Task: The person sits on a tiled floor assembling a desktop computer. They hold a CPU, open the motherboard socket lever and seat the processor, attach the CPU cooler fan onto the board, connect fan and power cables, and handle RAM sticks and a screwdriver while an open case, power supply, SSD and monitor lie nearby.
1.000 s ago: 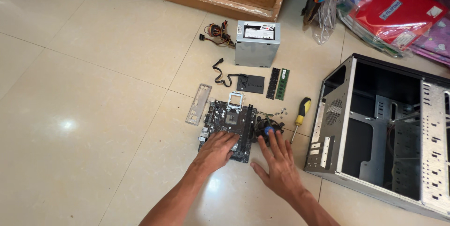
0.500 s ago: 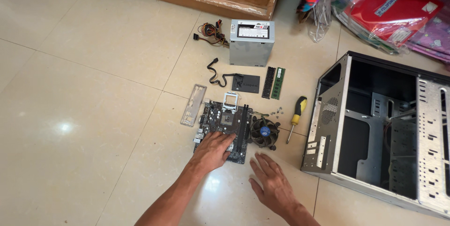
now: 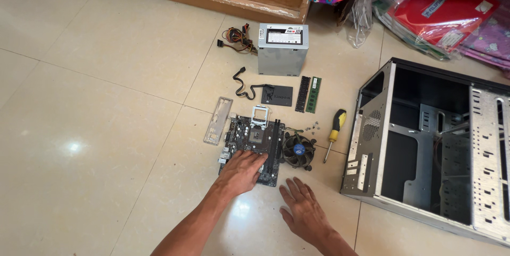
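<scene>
Both forearms bare, no sleeves, rings or watch.

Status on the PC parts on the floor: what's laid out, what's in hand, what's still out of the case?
Laid out on the tiles: grey power supply, two memory sticks, round black cooler fan, yellow-handled screwdriver. In hand: the left hand rests on the dark green motherboard, its socket frame raised; the right hand hovers open over the floor. Left: the black metal computer case lies open, nothing mounted inside.
</scene>
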